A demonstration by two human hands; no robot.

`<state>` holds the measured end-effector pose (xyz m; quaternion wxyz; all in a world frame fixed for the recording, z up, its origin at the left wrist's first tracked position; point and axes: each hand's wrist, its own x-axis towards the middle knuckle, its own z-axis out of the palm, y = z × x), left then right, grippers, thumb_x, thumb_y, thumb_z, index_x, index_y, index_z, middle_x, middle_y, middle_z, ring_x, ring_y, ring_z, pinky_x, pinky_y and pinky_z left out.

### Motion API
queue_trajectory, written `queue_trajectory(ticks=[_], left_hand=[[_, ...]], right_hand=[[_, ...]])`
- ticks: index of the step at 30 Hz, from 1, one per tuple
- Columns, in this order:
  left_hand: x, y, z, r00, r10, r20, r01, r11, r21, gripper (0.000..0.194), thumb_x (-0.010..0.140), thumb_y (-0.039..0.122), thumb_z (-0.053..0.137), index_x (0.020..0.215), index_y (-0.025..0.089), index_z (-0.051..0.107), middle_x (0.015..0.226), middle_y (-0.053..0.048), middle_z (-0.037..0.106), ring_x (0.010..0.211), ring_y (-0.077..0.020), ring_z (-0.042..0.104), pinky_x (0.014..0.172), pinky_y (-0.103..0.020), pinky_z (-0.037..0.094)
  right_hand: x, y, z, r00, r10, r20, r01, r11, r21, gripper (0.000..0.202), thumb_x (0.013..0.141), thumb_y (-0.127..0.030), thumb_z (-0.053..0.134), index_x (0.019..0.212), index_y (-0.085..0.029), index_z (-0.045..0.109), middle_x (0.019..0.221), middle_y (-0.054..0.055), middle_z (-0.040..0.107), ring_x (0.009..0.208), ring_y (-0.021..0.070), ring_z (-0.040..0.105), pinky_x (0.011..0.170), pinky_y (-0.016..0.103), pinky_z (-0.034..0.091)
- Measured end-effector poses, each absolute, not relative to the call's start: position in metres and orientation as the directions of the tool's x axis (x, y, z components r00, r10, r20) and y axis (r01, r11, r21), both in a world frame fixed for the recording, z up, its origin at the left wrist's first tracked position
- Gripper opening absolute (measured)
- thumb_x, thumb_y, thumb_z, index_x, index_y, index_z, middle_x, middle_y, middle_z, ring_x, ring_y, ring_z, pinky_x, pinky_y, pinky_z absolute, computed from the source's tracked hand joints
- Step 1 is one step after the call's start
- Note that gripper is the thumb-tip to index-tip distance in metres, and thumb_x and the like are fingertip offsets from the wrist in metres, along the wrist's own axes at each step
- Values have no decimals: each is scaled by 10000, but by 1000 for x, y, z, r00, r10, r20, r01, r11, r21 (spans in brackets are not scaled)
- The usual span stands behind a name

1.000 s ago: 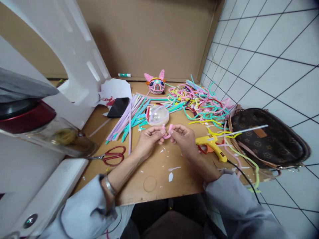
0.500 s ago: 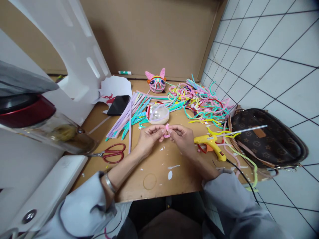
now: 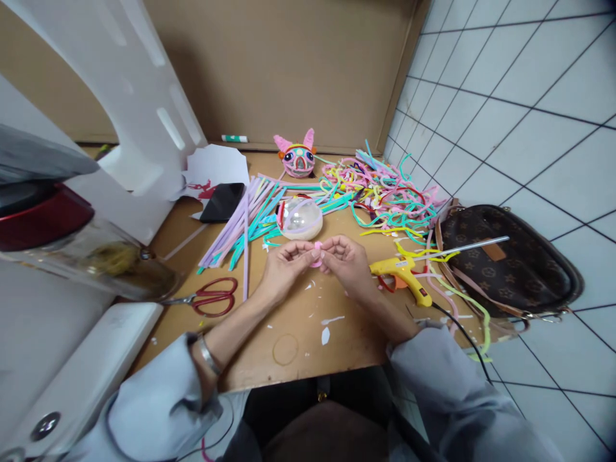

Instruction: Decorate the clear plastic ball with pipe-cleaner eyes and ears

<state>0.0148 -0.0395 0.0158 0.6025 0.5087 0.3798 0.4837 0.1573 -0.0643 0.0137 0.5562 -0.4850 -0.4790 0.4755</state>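
A short pink pipe cleaner [image 3: 317, 254], bent into a small loop, is pinched between my two hands above the table. My left hand [image 3: 287, 263] grips its left side with thumb and fingertips. On the other side my right hand [image 3: 347, 262] pinches it the same way; the fingers partly cover it. Just beyond the hands lies a clear plastic ball [image 3: 301, 218] with a lilac strip and some red on it. A yellow glue gun [image 3: 403, 276] rests right of my right hand. Red-handled scissors [image 3: 214, 297] lie beside my left forearm.
Straight pipe cleaners [image 3: 231, 234] lie at left, a tangled heap [image 3: 385, 192] at right. Behind stands a pink-eared decorated ball [image 3: 297, 159]. A phone [image 3: 222, 202], a brown handbag [image 3: 510, 260] and a glass-sided container [image 3: 115, 256] flank the work area. Paper scraps [image 3: 326, 335] dot the table.
The whole view has shifted slightly, so things appear a little further left. Both hands keep hold of the pink loop, and the fingers of my right hand have closed in nearer to the left.
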Motion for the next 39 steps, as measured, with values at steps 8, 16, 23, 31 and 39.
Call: queue_trajectory(ticks=[8, 16, 23, 31, 39], left_hand=[[12, -33, 16, 172, 985, 19, -115, 1, 993, 320, 560, 433, 852, 617, 173, 674, 604, 8, 644, 536, -92, 461, 541, -221, 351], [12, -36, 9, 326, 941, 91, -182, -32, 983, 447, 657, 564, 847, 703, 163, 654, 691, -5, 639, 629, -111, 559, 631, -238, 465], [13, -39, 9, 462, 886, 35, -184, 57, 981, 585, 585, 676, 870, 685, 160, 613, 608, 18, 588, 484, -86, 525, 421, -195, 404], [13, -32, 11, 397, 917, 48, -254, 60, 965, 594, 574, 675, 868, 688, 156, 604, 600, 20, 591, 490, -72, 526, 448, -185, 411], [9, -26, 15, 284, 959, 28, -249, 45, 967, 512, 555, 554, 895, 712, 150, 622, 578, 35, 586, 459, -66, 510, 428, -173, 375]], right_hand=[[170, -83, 21, 85, 923, 374, 590, 256, -766, 102, 888, -282, 616, 944, -200, 640, 981, 49, 717, 872, 160, 675, 814, 301, 541], [241, -158, 34, 424, 872, 244, 896, -443, 29, 512, 935, -527, 588, 1088, -46, 669, 1089, 235, 690, 1027, 339, 647, 856, 398, 471], [246, -146, 18, 508, 847, 153, 854, -518, 32, 566, 879, -554, 621, 1095, -35, 684, 1128, 245, 711, 1047, 333, 672, 799, 355, 461], [251, -138, 41, 589, 738, 330, 793, -449, -411, 410, 738, -564, 626, 858, -174, 654, 745, 94, 704, 695, 256, 625, 608, 318, 396], [195, -46, 55, 453, 719, 527, 777, -28, -629, 424, 729, -554, 671, 946, -197, 595, 838, 87, 719, 699, 221, 628, 644, 328, 484]])
